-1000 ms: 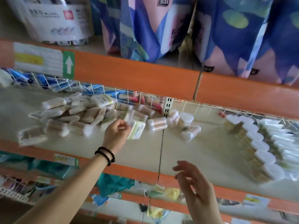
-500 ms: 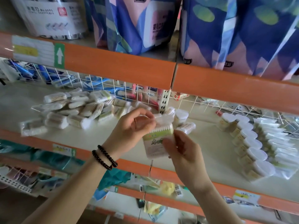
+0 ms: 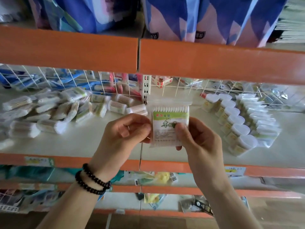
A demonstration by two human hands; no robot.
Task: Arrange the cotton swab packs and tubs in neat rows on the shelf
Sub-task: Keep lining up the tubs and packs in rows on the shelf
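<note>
Orange-edged shelving fills the view, and the middle shelf [image 3: 189, 156] shows a bare pale stretch along its front lip, from under the hands out toward 3 o'clock. At 9 o'clock a loose heap of cotton swab packs [image 3: 49, 113] spreads from the wire back grid [image 3: 105, 83] nearly to the front edge. At 3 o'clock a tidy row of white-lidded tubs [image 3: 231, 119] runs diagonally, with a row of flat packs [image 3: 262, 118] just beside it. In the centre, held upright above the shelf's front half, is one cotton swab pack [image 3: 168, 124] with a green label. The left hand [image 3: 125, 131] pinches its left edge; the right hand [image 3: 196, 138] grips its right side, thumb across the label. A beaded bracelet [image 3: 92, 180] circles the left wrist.
</note>
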